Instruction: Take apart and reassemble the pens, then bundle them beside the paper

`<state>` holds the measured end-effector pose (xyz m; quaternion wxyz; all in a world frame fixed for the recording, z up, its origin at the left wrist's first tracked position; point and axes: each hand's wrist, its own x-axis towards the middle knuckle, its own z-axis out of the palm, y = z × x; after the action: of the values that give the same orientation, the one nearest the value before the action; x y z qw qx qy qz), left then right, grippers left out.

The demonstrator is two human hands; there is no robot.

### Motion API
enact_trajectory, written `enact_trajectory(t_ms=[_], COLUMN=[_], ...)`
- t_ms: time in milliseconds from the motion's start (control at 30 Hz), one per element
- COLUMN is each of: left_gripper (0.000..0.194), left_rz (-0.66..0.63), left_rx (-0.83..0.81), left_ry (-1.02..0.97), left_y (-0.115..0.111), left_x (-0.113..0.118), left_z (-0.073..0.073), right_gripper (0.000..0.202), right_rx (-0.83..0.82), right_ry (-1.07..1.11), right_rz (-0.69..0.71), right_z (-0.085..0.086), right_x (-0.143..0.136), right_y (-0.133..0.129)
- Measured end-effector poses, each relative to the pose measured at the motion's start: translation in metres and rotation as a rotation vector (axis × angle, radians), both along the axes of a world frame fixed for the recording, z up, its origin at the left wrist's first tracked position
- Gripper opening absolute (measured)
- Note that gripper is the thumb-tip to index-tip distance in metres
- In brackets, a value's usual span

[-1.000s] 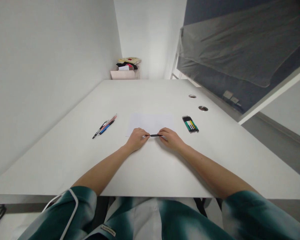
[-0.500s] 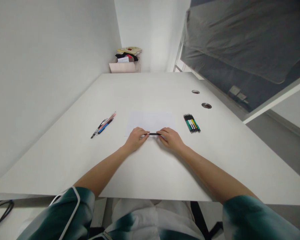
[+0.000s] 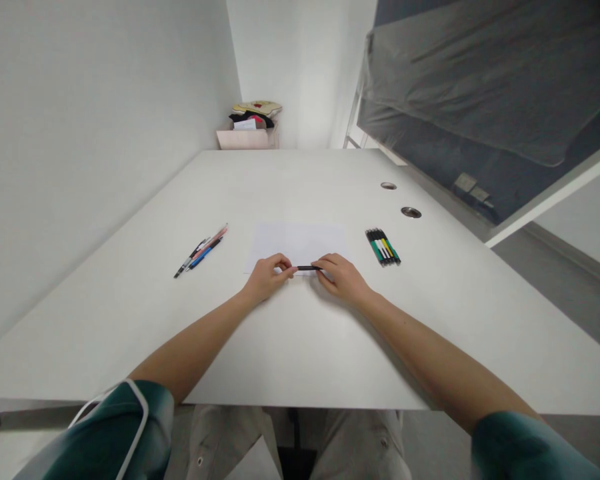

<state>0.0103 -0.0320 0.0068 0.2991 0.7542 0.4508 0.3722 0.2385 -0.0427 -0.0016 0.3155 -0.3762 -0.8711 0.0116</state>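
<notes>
A thin black pen [image 3: 308, 268] lies level between my two hands, above the near edge of a white sheet of paper [image 3: 300, 240]. My left hand [image 3: 271, 275] pinches the pen's left end between thumb and fingers. At the other end, my right hand [image 3: 341, 275] has its thumb and fingers closed on the pen. Left of the paper, a few pens and a pinkish pencil [image 3: 201, 252] lie slanted on the white table. A row of several black pens with green, white and yellow parts [image 3: 383, 247] rests right of the paper.
The white table [image 3: 300, 353] runs along a wall on the left. Two round metal grommets [image 3: 389, 186] are set in its right side. At the far end stands a box [image 3: 243, 139] with cloth items. A grey-covered bed frame [image 3: 480, 87] is on the right.
My left hand has shifted slightly left, and its fingers look more curled. The camera view has moved a little, showing my legs below the table edge. Both hands stay at the pen.
</notes>
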Motion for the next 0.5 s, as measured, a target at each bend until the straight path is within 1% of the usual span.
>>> enact_trajectory(t_ms=[167,267,333,400,500], left_gripper=[0.023,0.022,0.020,0.019,0.019], left_rz=[0.035,0.021,0.009,0.027,0.045], left_rx=[-0.019,-0.028,-0.034,-0.031,-0.028], left_ry=[-0.122,-0.174,-0.192,-0.222,-0.265], left_y=[0.002,0.005,0.010,0.015,0.021], left_x=[0.003,0.005,0.006,0.007,0.007], left_z=[0.003,0.003,0.000,-0.005,-0.011], right_gripper=[0.025,0.027,0.028,0.029,0.029], right_rx=[0.028,0.029,0.013,-0.007,-0.026], right_ry=[-0.011,-0.041,-0.066,-0.087,-0.105], right_rz=[-0.019,-0.049,-0.076,-0.118,-0.204], right_z=[0.004,0.010,0.015,0.019,0.018], right_x=[-0.001,0.000,0.000,-0.003,-0.011], right_y=[-0.002,0.001,0.006,0.010,0.014])
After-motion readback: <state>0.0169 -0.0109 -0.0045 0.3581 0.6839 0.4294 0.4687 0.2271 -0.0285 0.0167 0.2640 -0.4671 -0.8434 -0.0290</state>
